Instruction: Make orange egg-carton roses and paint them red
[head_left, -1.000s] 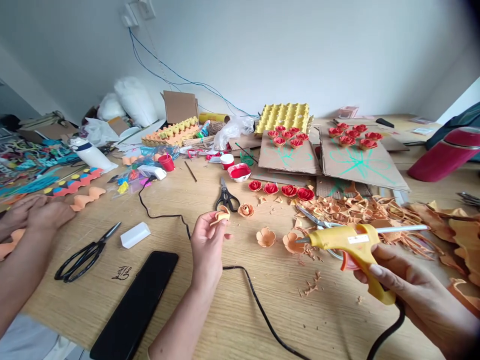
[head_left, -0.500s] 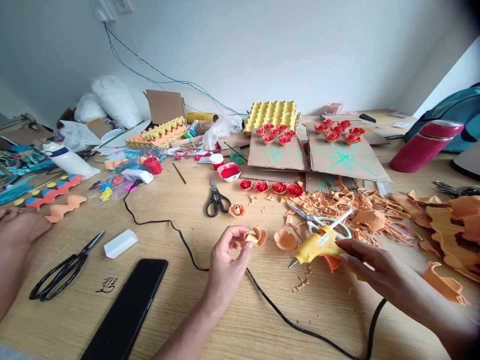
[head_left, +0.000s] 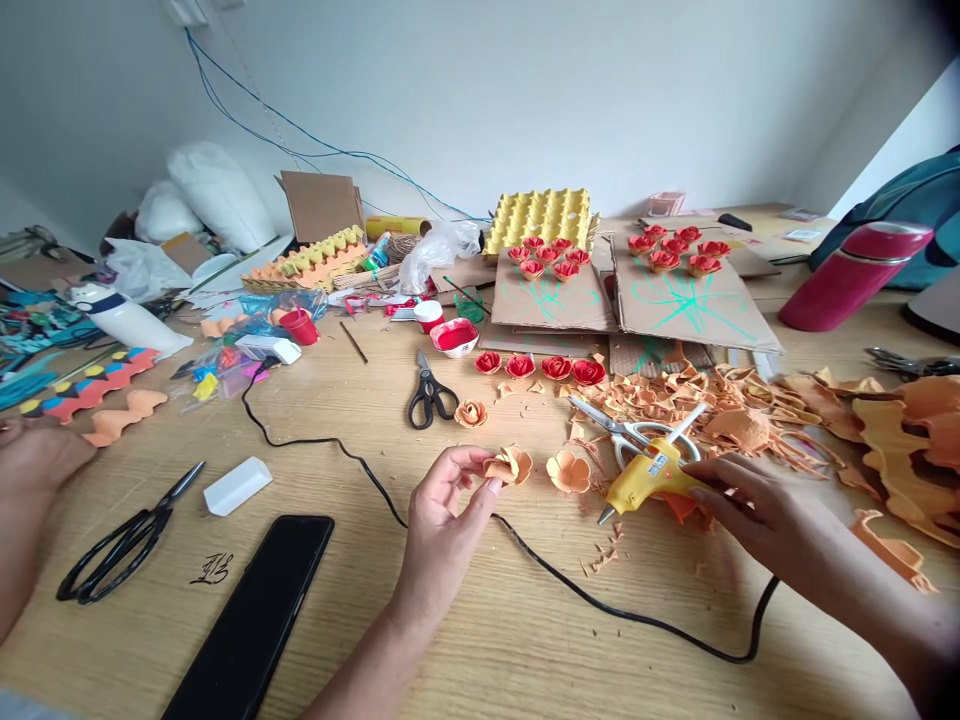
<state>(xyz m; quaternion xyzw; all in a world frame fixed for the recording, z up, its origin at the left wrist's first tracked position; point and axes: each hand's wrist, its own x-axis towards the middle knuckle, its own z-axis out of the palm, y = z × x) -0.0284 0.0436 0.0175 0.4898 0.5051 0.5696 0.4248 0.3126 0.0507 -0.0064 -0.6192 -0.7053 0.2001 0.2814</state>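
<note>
Between its thumb and fingers, my left hand (head_left: 450, 510) pinches an orange egg-carton flower (head_left: 511, 465) above the table. My right hand (head_left: 750, 500) is closed around the handle of a yellow hot glue gun (head_left: 646, 478), its nozzle tilted down and to the left. A white glue stick (head_left: 686, 424) sticks out of the gun's rear. Between the hands an open orange petal cup (head_left: 568, 472) rests on the wood. Farther back lies a finished-looking orange rose (head_left: 471, 413). White-handled scissors (head_left: 622, 428) lie partly hidden behind the gun.
Black scissors (head_left: 430, 392), a bowl of red paint (head_left: 454, 337) and a row of red roses (head_left: 556, 369) stand ahead. Orange scraps (head_left: 739, 425) cover the right. A phone (head_left: 251, 620) and tongs-like black shears (head_left: 131, 540) lie left, near another person's hand (head_left: 45, 450). A black cord (head_left: 600, 603) crosses the table.
The glue gun in my right hand has moved slightly right, away from the flower. My left hand still pinches the flower. The whole view has shifted a little.
</note>
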